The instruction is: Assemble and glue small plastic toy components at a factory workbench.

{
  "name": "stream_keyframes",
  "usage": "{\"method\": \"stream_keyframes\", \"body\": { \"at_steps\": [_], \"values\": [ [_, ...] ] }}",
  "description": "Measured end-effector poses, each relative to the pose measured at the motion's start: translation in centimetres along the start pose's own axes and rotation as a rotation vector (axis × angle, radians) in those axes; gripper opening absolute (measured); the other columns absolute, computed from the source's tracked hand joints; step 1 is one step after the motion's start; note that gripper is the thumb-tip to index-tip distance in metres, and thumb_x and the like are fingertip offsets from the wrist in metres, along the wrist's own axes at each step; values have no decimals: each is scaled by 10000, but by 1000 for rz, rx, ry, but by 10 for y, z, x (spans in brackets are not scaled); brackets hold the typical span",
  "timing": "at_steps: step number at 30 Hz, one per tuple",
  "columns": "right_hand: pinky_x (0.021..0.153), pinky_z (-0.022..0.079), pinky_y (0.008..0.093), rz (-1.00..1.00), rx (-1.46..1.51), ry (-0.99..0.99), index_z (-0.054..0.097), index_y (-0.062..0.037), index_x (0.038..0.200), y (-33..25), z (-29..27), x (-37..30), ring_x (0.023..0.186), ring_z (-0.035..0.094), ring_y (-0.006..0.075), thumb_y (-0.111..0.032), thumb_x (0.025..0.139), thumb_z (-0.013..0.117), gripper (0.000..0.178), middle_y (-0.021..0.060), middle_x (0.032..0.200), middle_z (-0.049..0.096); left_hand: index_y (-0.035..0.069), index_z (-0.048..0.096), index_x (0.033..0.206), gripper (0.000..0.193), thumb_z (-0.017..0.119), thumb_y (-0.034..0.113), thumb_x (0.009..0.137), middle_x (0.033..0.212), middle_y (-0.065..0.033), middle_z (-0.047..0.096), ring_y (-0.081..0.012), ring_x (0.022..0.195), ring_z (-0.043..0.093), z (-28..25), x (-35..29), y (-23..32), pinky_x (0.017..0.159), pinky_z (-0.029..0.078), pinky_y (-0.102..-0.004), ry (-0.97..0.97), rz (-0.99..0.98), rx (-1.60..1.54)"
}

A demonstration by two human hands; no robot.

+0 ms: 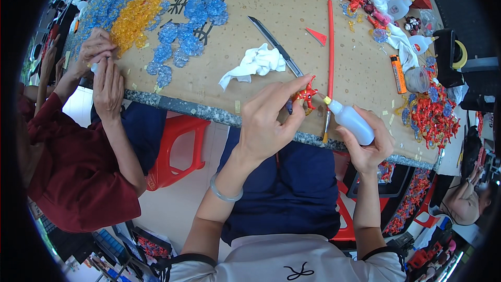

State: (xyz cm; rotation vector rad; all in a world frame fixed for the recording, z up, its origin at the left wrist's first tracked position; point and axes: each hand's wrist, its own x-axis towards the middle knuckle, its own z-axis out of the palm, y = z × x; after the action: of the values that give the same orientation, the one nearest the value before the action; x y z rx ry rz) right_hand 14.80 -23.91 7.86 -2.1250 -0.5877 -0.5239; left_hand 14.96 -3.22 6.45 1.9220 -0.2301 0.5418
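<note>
My left hand (271, 116) pinches a small red figurine (307, 95) between thumb and fingers, above the table's front edge. In my right hand (371, 141) is a white squeeze bottle (352, 122) with a yellow-ringed tip. That tip points at the figurine and is very near it; whether they touch I cannot tell. A thin brush (326, 127) lies under the bottle's tip, its end at the table's edge. Beyond my left hand are a crumpled white tissue (255, 66) and a utility knife (276, 46).
A long red stick (330, 47) and a red triangle (317, 36) lie ahead. Red figurines (433, 117) are heaped at right, near an orange glue box (398, 74) and more squeeze bottles (420, 44). Blue (195, 10) and amber pieces (138, 18) cover the left, where a co-worker's hands (107, 81) work.
</note>
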Motion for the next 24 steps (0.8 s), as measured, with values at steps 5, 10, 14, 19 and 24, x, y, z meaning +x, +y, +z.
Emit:
{"method": "stream_keyframes", "body": {
  "at_steps": [5,10,14,19,24],
  "values": [
    [638,527,300,14,8,4,646,80,969,0,1,0,717,681,237,-85,655,835,402,184,818,683,32,665,1122,401,602,-66,738,799,-75,669,-66,576,540,0,0,0,478,417,-198,0,-2,-3],
    [643,525,300,37,9,1,649,78,964,1,0,-1,715,678,234,-93,656,836,398,182,823,683,25,661,1123,404,592,-72,737,824,-83,677,-68,593,563,-1,0,1,483,427,-199,-16,-18,-1],
    [637,523,300,38,15,-2,651,76,960,1,0,-1,710,676,236,-92,653,838,397,179,819,684,19,657,1122,405,586,-78,735,850,-92,683,-79,622,594,-1,0,0,504,451,-201,-7,3,-8],
    [634,521,300,31,5,-7,653,74,955,-1,1,0,709,676,242,-87,650,838,392,181,811,683,16,659,1117,403,586,-79,732,870,-101,688,-93,638,610,0,0,-1,522,468,-205,-10,5,-8],
    [634,522,301,60,14,-9,652,76,953,-3,1,1,705,676,245,-88,643,841,398,181,810,682,15,661,1112,400,591,-76,729,863,-100,687,-95,644,613,0,1,0,523,468,-205,1,23,-5]
  ]
}}
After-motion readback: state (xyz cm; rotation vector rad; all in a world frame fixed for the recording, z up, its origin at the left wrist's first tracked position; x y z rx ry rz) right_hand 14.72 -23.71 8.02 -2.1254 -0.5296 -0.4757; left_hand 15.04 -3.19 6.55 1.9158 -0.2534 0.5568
